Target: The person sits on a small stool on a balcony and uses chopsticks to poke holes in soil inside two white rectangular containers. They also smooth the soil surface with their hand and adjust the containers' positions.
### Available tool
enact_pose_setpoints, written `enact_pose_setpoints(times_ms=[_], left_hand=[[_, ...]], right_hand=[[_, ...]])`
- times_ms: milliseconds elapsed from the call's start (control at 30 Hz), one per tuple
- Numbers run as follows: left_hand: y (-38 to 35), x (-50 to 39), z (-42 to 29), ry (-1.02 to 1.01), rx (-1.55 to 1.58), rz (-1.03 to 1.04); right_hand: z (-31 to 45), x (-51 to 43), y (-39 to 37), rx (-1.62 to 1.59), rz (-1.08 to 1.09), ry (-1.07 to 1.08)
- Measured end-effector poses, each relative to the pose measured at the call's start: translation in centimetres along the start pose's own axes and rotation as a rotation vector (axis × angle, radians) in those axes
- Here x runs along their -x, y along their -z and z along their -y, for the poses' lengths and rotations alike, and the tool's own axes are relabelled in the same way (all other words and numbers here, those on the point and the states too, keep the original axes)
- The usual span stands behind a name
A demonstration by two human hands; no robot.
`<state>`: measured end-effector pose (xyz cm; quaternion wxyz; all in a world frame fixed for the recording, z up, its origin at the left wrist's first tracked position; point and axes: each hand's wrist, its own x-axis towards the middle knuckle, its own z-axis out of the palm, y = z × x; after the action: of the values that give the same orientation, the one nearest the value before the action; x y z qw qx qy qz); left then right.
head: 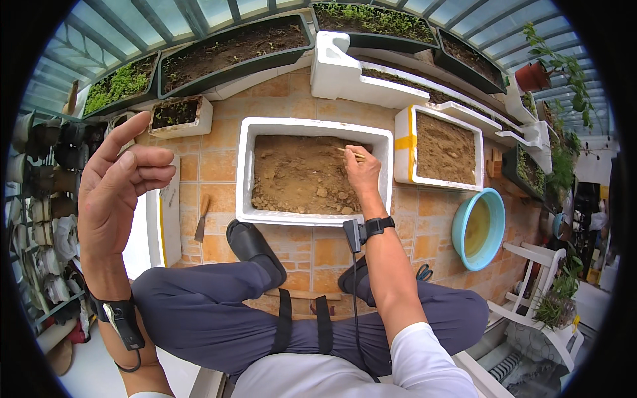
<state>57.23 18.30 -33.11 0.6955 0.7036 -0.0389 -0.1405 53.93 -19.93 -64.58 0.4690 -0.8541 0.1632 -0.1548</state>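
A white foam box (315, 219) holding brown, lumpy soil (298, 174) stands on the tiled floor in front of me. Over the right part of its soil, my right hand (363, 166) grips a thin wooden stick (356, 154), whose tip points left; whether the tip touches the soil I cannot tell. My left hand (122, 184) is raised at the left, away from the box, with the thumb near the bent fingers and nothing seen between them.
A scraper (202, 219) lies left of the box, scissors (424, 272) to the right. Beyond are a second soil-filled foam box (445, 149) and a blue basin (500, 229) with brownish water. Long planters (234, 54) line the window side. A shoe rack (45, 209) is at left, a white chair (540, 298) at right.
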Motion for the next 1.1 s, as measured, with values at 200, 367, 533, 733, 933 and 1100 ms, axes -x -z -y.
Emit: enact_pose_setpoints(times_ms=[200, 367, 533, 733, 933, 1100], left_hand=[[-0.3, -0.1, 0.0, -0.014, 0.002, 0.042], [-0.4, 0.1, -0.2, -0.041, 0.003, 0.061], [0.2, 0.6, -0.5, -0.076, 0.0, 0.059], [0.5, 0.9, -0.9, -0.081, 0.005, 0.1], [0.5, 1.2, -0.9, -0.077, 0.037, 0.052], [0.8, 1.1, -0.8, -0.07, 0.036, 0.049]], right_hand=[[-2.1, 0.1, 6.0, 0.12, -0.105, -0.056], [-1.5, 2.4, 7.6, 0.246, 0.001, -0.152], [0.5, 4.7, 5.6, 0.126, 0.07, -0.313], [3.8, 7.2, 0.5, 0.18, 0.061, -0.096], [6.4, 8.4, -3.5, 0.1, 0.09, -0.119], [8.6, 8.8, -6.4, -0.092, 0.177, -0.157]])
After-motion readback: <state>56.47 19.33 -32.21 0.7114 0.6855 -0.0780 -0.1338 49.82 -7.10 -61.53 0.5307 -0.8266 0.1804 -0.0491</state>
